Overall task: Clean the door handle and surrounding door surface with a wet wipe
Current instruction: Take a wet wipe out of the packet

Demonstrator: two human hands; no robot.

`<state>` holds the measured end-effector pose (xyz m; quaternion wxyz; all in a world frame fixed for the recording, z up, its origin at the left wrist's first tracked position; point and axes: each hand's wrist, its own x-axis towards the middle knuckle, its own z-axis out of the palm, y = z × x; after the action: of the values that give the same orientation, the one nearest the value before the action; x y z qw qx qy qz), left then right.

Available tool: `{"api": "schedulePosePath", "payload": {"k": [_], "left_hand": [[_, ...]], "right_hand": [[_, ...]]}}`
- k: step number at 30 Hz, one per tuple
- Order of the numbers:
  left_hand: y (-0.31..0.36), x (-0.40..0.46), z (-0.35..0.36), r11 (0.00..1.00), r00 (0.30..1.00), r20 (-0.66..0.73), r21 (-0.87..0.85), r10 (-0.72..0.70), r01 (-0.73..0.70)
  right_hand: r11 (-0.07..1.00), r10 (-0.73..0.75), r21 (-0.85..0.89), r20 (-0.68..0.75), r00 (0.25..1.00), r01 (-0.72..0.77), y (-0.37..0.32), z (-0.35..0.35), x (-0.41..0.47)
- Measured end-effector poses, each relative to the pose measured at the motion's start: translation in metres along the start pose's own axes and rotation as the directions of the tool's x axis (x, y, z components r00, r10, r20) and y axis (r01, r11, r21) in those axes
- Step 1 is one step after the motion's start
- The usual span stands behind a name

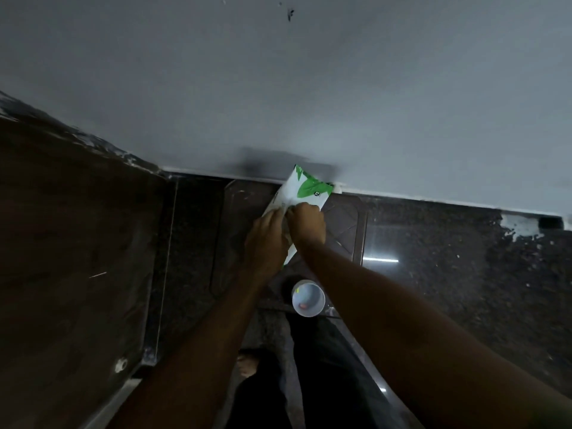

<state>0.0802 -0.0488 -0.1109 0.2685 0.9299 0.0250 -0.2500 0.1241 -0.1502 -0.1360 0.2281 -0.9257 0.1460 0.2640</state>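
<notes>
A white and green wet-wipe pack (305, 190) lies on a dark granite counter (433, 258), its far end against the grey wall. My left hand (266, 239) holds the near part of the pack. My right hand (306, 222) pinches at the pack's top face, fingers curled at its opening. What the fingertips hold is hidden between the two hands. No door handle is in view.
A white cup (308, 298) stands near the counter's front edge, just below my hands. A dark brown wooden surface (71, 243) fills the left side. The grey wall (278, 88) rises behind the counter. My bare foot (247, 363) shows on the floor below.
</notes>
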Motion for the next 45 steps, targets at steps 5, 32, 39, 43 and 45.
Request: {"api": "schedulePosePath", "payload": {"k": [5,32,39,43,45], "left_hand": [[-0.01,0.005,0.014,0.99,0.992,-0.027,0.072,0.124,-0.121],[0.02,-0.043,-0.037,0.808,0.949,-0.137,-0.567,-0.286,0.162],[0.009,-0.109,-0.096,0.51,0.877,-0.093,-0.84,-0.471,0.185],[0.0,-0.154,-0.123,0.492,0.815,-0.197,-0.862,-0.545,0.121],[-0.002,-0.177,-0.133,0.476,0.771,-0.246,-0.875,-0.587,0.084]], "right_hand": [[0.999,-0.034,-0.009,-0.131,0.991,0.034,0.003,0.017,0.002],[0.75,-0.069,0.616,-0.293,0.954,0.243,-0.026,-0.049,-0.078],[0.743,-0.241,0.602,-0.168,0.956,0.293,-0.069,-0.076,-0.131],[0.752,-0.391,0.56,-0.048,0.919,0.349,-0.096,-0.09,-0.156],[0.739,-0.472,0.565,0.046,0.88,0.367,-0.108,-0.093,-0.168]]}}
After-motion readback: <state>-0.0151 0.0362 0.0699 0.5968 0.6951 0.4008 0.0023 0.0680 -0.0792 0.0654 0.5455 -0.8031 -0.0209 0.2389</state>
